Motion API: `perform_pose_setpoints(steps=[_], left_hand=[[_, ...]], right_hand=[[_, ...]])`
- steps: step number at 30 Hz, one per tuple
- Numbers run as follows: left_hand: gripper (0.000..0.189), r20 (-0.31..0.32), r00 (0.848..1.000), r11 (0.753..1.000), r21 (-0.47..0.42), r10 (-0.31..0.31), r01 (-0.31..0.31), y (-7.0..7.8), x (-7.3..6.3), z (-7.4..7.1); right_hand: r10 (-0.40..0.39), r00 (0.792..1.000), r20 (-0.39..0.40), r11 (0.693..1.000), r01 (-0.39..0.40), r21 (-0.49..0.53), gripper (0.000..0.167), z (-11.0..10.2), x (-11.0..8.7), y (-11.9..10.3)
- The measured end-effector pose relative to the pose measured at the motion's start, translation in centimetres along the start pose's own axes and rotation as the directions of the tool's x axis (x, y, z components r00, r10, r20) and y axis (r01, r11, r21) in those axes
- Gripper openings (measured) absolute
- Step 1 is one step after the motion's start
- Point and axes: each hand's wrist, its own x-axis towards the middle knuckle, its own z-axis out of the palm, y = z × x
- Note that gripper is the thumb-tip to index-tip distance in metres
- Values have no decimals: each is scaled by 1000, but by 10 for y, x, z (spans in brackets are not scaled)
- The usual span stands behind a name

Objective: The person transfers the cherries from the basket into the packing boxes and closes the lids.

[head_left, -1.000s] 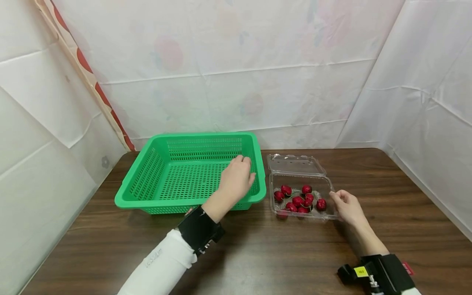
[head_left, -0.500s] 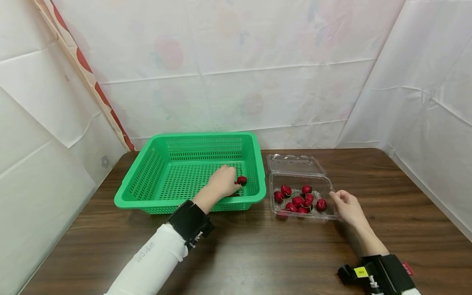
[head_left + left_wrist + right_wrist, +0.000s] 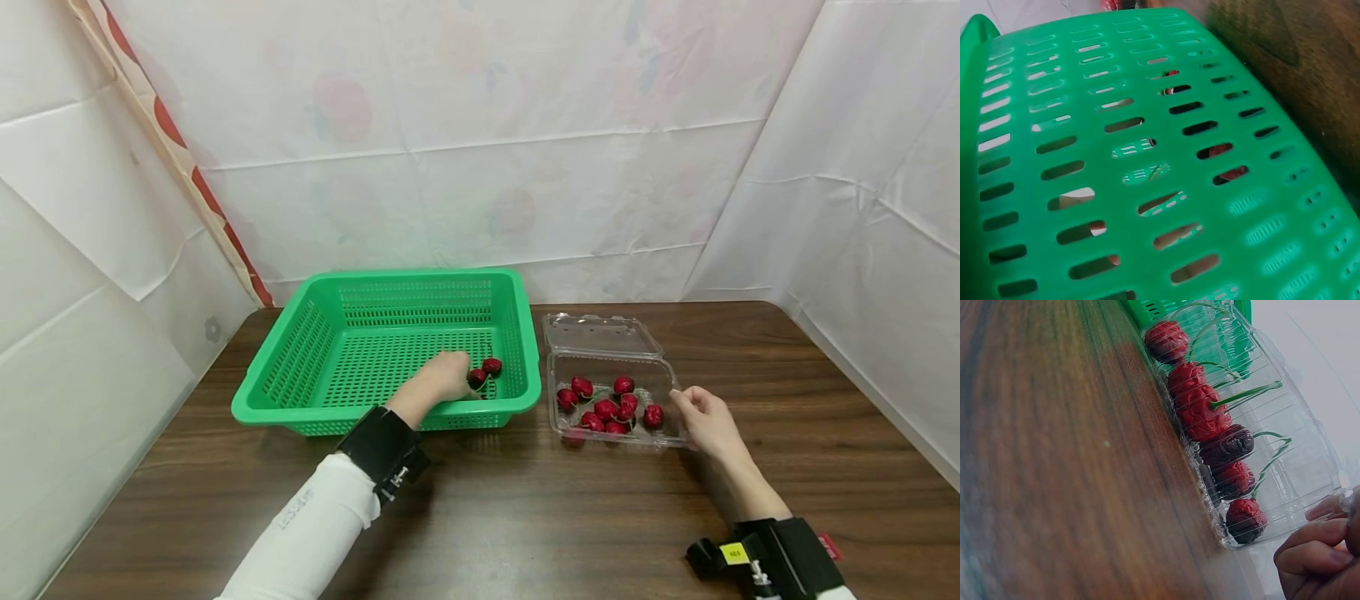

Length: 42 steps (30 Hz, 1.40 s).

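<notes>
In the head view my left hand (image 3: 448, 377) reaches over the near rim of the green plastic basket (image 3: 315, 414). Its fingertips are right at a dark red cherry (image 3: 477, 379), and a second cherry (image 3: 491, 367) lies just beyond on the basket floor. Most of the fingers are hidden; the left wrist view has the slotted basket wall (image 3: 1166, 169) in front of them, so I cannot tell whether they grip. My right hand (image 3: 705, 421) pinches the right edge of a clear plastic clamshell box (image 3: 667, 375). Several cherries (image 3: 1200, 412) with green stems lie inside it.
The box's hinged lid (image 3: 600, 335) is laid back toward the wall. Basket and box stand side by side on a dark wooden table (image 3: 540, 533). White patterned sheeting (image 3: 465, 150) encloses the back and both sides.
My left hand has come down into the basket and shifted left, uncovering two cherries on its floor. The right hand and the box have stayed put.
</notes>
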Motion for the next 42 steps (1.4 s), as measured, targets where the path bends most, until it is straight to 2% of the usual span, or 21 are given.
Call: perform_pose_setpoints(steps=[6, 15, 17, 22, 28, 35, 42], left_hand=[[40, 29, 999, 1000, -10, 15, -14, -1, 1, 1], [19, 24, 999, 999, -20, 27, -27, -4, 2, 2], [20, 14, 999, 999, -22, 35, -34, -4, 2, 2], [35, -40, 996, 996, -48, 74, -76, -5, 3, 3], [13, -84, 993, 995, -34, 86, -89, -5, 2, 3], [15, -109, 991, 995, -48, 80, -85, -5, -1, 1], [35, -143, 988, 993, -91, 58, -72, -4, -6, -3]], right_hand=[[-5, 1000, -1, 1000, 5, -12, 28, 0, 0, 0], [-3, 1000, -4, 1000, 3, -17, 29, 0, 0, -1], [-1, 1000, -3, 1000, 1, -21, 29, 0, 0, -1], [2, 1000, -4, 1000, -2, -26, 28, 0, 0, -1], [8, 1000, -5, 1000, -8, -14, 28, 0, 0, -1], [8, 1000, -9, 1000, -9, -12, 28, 1, 1, 0], [14, 1000, -5, 1000, -14, -6, 28, 0, 1, 0]])
